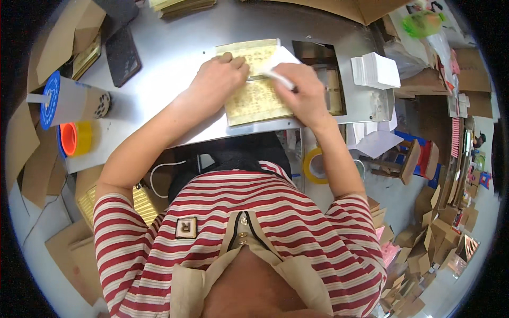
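Observation:
A gold, finely patterned sheet [258, 102] lies flat at the near edge of the metal table, with a dark gap across its middle. My left hand [222, 77] presses on its left part, fingers curled and together. Over the sheet's right side, my right hand [303, 94] is closed around a slim white stick-like thing [282, 79] with a dark band, blurred by motion. A white paper slip [284, 55] shows beyond the right fingers. What lies beneath both palms is hidden.
Right of the sheet is a rectangular table opening [334, 87], then a stack of white cards [375, 71]. On the left stand a lidded drink cup [79, 100], tape rolls [76, 139] and a dark phone [123, 57]. Cardboard boxes [424, 249] crowd the floor at right.

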Available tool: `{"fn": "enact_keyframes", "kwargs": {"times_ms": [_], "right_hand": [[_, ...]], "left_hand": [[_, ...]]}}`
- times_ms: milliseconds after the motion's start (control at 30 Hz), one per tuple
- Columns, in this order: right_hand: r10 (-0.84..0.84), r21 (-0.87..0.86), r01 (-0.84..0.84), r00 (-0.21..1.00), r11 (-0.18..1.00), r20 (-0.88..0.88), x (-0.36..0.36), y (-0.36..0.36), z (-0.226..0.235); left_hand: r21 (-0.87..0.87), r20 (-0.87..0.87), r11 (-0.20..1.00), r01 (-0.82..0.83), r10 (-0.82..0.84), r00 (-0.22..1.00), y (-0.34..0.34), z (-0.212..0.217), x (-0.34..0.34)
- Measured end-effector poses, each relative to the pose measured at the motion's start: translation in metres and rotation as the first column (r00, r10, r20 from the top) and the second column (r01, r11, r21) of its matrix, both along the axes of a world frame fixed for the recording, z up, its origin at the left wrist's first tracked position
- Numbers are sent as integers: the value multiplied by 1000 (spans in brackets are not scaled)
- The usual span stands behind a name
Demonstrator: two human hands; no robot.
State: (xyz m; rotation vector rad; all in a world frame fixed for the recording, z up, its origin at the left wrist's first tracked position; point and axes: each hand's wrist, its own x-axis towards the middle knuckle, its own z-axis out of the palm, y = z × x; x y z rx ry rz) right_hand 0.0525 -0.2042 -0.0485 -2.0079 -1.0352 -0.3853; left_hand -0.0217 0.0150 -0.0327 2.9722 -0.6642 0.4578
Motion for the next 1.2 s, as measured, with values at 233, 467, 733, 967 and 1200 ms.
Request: {"fn": "enact_keyframes", "kwargs": {"times_ms": [233,467,733,967,1200], "right_hand": [[603,-341,-515,758,787,248,-16,13,-3],[44,-494,129,945,860,323,-56,47,-10],[-19,-388,15,1000,921,-7,-38,73,-4],[15,114,25,943,993,-334,-27,45,5],[-821,-55,857,508,513,261,61,-83,31]], "left_hand": [[-22,-14,995,-94,94,996,-5,-9,21],[-109,-12,989,-96,95,995,-8,-6,-38],[-82,39,996,-44,47,998,-4,-13,-67],[-197,14,979,45,-43,999,9,-4,-58],[-317,4,934,-164,174,985,-9,-9,-31]]}}
